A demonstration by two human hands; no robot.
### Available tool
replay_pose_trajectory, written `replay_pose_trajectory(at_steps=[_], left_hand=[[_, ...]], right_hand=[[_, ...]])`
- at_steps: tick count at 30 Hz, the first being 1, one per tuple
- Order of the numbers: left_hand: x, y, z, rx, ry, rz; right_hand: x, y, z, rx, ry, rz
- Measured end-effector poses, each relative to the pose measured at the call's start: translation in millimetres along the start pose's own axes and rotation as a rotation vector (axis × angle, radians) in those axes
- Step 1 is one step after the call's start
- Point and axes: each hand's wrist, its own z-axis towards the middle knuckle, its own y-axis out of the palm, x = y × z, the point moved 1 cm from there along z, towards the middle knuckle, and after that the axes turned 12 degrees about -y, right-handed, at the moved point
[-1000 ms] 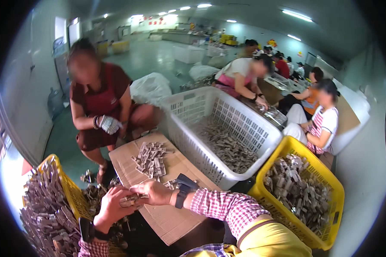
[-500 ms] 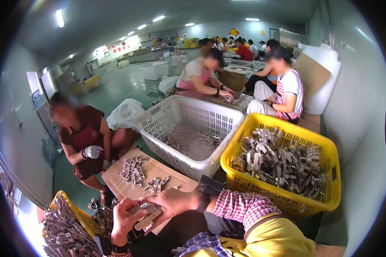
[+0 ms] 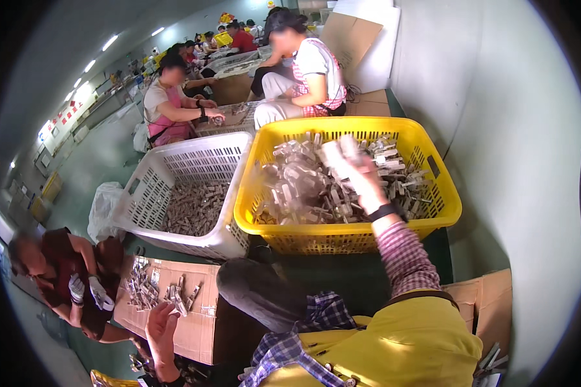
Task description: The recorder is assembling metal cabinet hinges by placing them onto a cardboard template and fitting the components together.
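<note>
My right hand [image 3: 366, 184] reaches over the yellow basket [image 3: 348, 230], closed round a few pale metal pieces [image 3: 334, 157] that are blurred by motion. Beneath it the basket is heaped with similar silvery metal pieces [image 3: 297, 184], long and narrow; their exact kind cannot be told. Lower left, my left hand [image 3: 159, 332] hangs by the cardboard-topped surface [image 3: 197, 338], its fingers loosely curled and a gap between thumb and forefinger. Just beyond its fingertips lie several loose metal pieces [image 3: 182, 295], with another small pile [image 3: 142, 284] to their left.
A white perforated basket [image 3: 229, 222] holding many metal pieces stands left of the yellow one. At the left a person in dark red wears gloves [image 3: 98, 291]. Two more people sit working beyond the baskets. A pale wall [image 3: 497, 161] runs along the right; flattened cardboard [image 3: 494, 303] leans nearby.
My view has swung right. My hands, together over metal pieces before, are now apart: the right has carried pieces over the yellow basket, while the left stays low by the cardboard.
</note>
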Motion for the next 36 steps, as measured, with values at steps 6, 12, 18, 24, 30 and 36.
replay_pose_trajectory(at_steps=[6, 12, 18, 24, 30, 36], left_hand=[[5.3, -8.4, 1.2, 0.037, 0.000, -0.030], [28.1, -46.7, -34.1, 0.126, 0.000, 0.242], [63.0, -65.4, -50.9, 0.053, -0.149, 0.543], [6.7, -87.1, -85.9, 0.109, 0.094, 1.020], [-8.6, -82.9, -83.7, 0.072, 0.072, 0.975], [-4.7, -93.5, -95.8, 0.132, 0.135, 0.913]], right_hand=[[35.0, -121.1, 82.4, 0.555, -0.308, -0.069], [119.4, 99.5, 63.2, 0.049, -0.008, -0.079], [120.0, 399.1, -92.5, -0.948, 0.150, -0.028], [105.8, 620.1, -324.4, -1.650, 0.395, -0.117], [161.0, 686.7, -413.9, -1.639, 0.764, -0.182], [169.1, 718.1, -431.2, -1.732, 0.842, -0.211]])
